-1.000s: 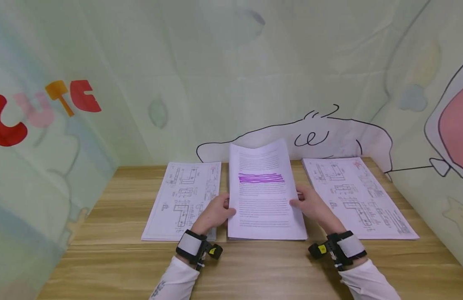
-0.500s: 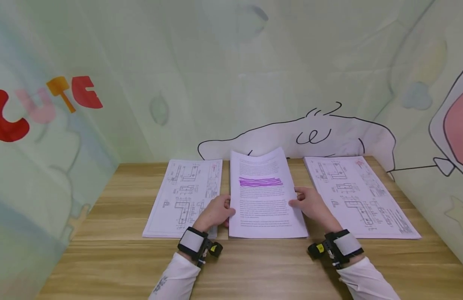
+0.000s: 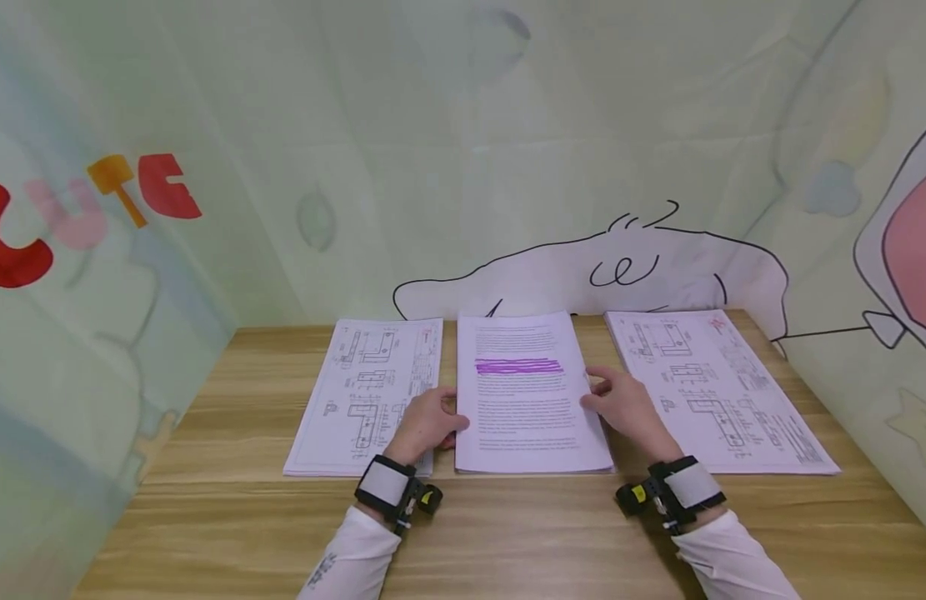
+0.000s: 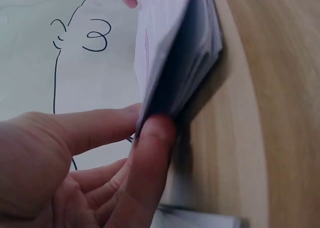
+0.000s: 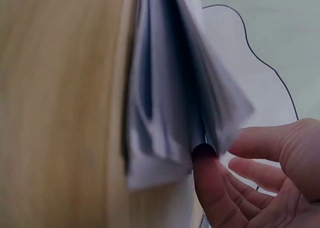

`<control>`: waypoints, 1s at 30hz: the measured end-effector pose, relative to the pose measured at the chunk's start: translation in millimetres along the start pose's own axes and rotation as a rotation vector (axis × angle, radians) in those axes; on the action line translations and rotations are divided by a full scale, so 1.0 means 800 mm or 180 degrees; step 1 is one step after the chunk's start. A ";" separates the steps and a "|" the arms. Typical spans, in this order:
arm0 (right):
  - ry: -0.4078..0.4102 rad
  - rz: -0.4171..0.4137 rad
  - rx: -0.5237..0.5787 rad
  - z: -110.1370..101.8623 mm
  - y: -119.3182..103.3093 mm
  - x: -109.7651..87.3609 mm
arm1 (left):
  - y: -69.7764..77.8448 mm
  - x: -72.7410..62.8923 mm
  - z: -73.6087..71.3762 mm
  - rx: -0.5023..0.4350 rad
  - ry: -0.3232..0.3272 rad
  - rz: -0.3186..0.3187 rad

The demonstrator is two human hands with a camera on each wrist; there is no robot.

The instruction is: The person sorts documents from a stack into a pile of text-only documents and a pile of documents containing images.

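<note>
A stack of printed paper sheets (image 3: 518,417) with purple marker lines across its top page lies in the middle of the table. At its left edge my left hand (image 3: 423,427) pinches the upper sheets. In the left wrist view the thumb is on top, and an index finger (image 4: 155,155) lies under the lifted sheets (image 4: 162,53). My right hand (image 3: 626,410) grips the upper sheets at the right edge. The right wrist view shows an index finger (image 5: 212,183) under their corner, with dark gaps between the sheets below (image 5: 160,133).
A stack of technical drawings (image 3: 327,417) lies at the left, partly behind the left hand. Another drawing stack (image 3: 763,408) lies at the right, bearing a small red mark. Both rest on the wooden table (image 3: 508,533), which meets a printed cloth backdrop (image 3: 432,167) at the back.
The far end of the upper sheets, raised and curved earlier, has sunk and now lies flatter. Both hands keep their places at the stack's sides.
</note>
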State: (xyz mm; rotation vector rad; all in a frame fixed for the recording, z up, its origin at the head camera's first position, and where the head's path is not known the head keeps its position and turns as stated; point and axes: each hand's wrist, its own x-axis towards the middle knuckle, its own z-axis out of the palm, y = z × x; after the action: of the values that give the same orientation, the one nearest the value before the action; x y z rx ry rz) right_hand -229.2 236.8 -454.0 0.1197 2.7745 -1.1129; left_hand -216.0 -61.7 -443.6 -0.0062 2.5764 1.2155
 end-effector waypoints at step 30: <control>0.0561 -0.0175 -0.0955 -0.128 0.083 -0.014 | 0.140 -0.003 0.129 0.0727 0.0030 0.1743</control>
State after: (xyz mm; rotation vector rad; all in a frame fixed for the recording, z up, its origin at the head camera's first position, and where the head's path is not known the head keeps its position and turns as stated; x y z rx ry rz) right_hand -220.8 355.7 -424.2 0.1119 3.0809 -0.7146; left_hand -201.1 88.1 -420.2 0.7866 2.8025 1.0607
